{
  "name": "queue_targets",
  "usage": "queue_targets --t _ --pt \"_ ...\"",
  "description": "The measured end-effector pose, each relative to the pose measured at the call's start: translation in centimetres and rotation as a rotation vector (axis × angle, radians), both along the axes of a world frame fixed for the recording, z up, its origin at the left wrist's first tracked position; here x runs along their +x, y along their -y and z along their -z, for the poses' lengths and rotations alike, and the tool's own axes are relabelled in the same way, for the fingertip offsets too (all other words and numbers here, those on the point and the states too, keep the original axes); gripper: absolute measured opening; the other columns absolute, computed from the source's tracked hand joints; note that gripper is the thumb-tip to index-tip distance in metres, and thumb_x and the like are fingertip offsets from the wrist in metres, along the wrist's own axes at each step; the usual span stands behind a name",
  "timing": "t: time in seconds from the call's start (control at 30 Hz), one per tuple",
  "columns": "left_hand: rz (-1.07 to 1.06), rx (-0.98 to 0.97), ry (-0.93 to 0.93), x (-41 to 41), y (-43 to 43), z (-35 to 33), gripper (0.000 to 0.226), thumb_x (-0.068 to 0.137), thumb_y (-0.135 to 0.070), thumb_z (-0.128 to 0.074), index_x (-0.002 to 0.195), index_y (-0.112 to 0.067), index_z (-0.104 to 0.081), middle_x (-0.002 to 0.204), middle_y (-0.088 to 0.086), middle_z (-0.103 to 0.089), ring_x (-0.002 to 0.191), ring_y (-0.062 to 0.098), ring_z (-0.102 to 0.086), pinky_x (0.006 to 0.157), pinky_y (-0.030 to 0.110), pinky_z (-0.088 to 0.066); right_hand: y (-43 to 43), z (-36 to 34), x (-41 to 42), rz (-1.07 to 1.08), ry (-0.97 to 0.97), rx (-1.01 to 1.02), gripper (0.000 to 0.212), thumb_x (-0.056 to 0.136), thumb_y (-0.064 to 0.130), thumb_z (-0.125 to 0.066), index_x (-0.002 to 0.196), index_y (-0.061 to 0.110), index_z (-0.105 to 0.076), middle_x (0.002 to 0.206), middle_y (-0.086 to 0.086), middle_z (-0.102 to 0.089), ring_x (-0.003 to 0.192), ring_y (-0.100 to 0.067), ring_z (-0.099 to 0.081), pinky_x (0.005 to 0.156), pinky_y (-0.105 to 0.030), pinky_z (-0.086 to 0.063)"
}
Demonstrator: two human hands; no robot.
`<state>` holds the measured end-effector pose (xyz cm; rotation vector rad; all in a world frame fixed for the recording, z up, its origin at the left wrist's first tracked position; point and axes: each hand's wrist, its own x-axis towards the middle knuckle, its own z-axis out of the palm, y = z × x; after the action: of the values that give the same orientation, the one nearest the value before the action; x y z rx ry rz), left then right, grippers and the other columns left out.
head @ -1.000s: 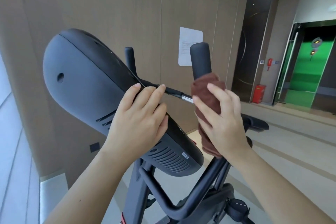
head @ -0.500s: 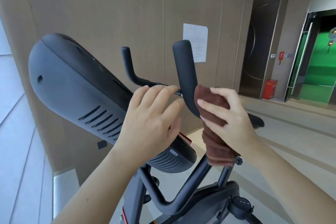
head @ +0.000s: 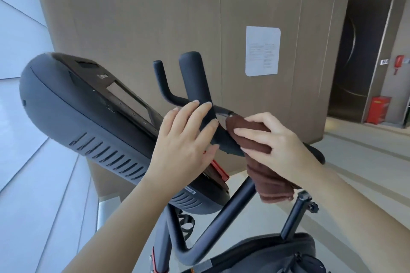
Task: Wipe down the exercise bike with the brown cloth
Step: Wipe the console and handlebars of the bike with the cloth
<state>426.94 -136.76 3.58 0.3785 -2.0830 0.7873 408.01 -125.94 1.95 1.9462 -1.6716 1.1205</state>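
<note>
Pressing the brown cloth (head: 255, 137) onto the exercise bike's padded handlebar grip (head: 200, 95), right hand (head: 277, 146) clenched on it, cloth tail dangling below; left hand (head: 184, 144) lying open, fingers flat, bracing beside the console (head: 88, 113).

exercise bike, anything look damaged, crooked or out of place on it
Nothing stands out. The exercise bike looks intact; its tilt seems to come from the head camera's angle. The right hand presses the brown cloth on the handlebar, and the left hand steadies it.
</note>
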Motion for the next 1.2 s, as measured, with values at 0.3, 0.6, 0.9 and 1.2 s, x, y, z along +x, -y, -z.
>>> queue_targets --t 0.3,0.6,0.9,1.2 --pt "-0.137 -0.055 -0.053 -1.9 -1.7 1.4 0.031 0.079 -0.033 -0.067 0.098 -0.008 -0.067 0.116 0.014 -0.062 0.114 0.033 -0.054 0.09 0.046 -0.036 0.9 -1.3 -0.5 -0.135 0.001 0.058 0.031 0.084 0.016 -0.064 0.114 0.022 -0.064 0.117 -0.001 -0.054 0.109 -0.018 -0.053 0.097 -0.031 -0.041" --pt "-0.196 0.023 -0.026 -4.0 -3.5 2.2 0.029 0.076 -0.029 -0.071 0.097 -0.008 -0.067 0.107 0.011 -0.065 0.111 0.03 -0.057 0.091 0.044 -0.033 0.6 -1.6 -4.1 -0.175 0.118 0.112 0.026 0.082 0.014 -0.066 0.108 0.019 -0.068 0.111 0.0 -0.058 0.104 -0.012 -0.054 0.093 -0.018 -0.035" --pt "-0.292 0.052 0.031 -1.7 -3.6 1.7 0.047 0.071 -0.034 -0.076 0.109 -0.01 -0.064 0.127 0.007 -0.057 0.124 0.024 -0.043 0.098 0.045 -0.03 -0.1 -0.1 -5.8 -0.278 0.281 -0.013 0.031 0.079 0.012 -0.069 0.109 0.021 -0.067 0.108 0.005 -0.059 0.101 0.0 -0.052 0.092 -0.005 -0.032" --pt "-0.182 0.061 0.041 -0.2 -2.4 0.8 0.033 0.088 -0.013 -0.046 0.118 -0.011 -0.06 0.136 0.004 -0.05 0.128 0.023 -0.04 0.098 0.046 -0.03 2.3 0.2 4.0 -0.176 0.473 -0.423 0.03 0.082 0.014 -0.065 0.112 0.005 -0.063 0.114 -0.01 -0.054 0.109 -0.016 -0.051 0.097 -0.011 -0.033"
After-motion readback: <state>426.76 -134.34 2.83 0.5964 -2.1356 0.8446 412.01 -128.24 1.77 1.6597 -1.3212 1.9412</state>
